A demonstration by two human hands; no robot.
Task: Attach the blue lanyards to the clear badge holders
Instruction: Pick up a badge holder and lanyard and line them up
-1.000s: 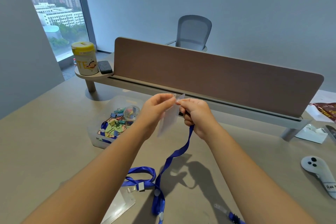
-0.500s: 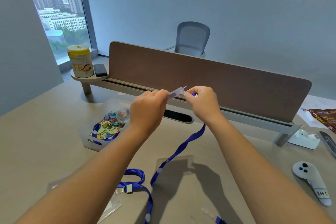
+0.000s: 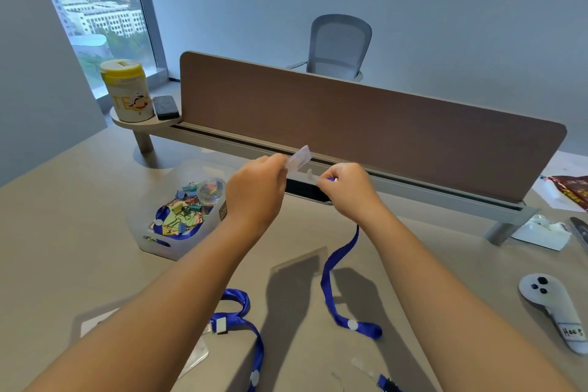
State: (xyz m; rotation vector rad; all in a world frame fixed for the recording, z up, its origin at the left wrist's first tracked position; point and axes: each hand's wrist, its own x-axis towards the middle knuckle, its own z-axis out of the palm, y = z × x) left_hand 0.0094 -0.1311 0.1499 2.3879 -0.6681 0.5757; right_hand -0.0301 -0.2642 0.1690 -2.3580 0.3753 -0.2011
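The wide beige worktop (image 3: 79, 248) carries a brown divider panel (image 3: 366, 137) along its far side. Left of centre stands a clear bin (image 3: 178, 232) of coloured binder clips. Both hands are raised above the worktop, slightly apart: the left hand (image 3: 254, 194) pinches a clear badge holder (image 3: 299, 157), and the right hand (image 3: 346, 191) grips the clip end of a blue lanyard (image 3: 334, 277), which trails down onto the worktop.
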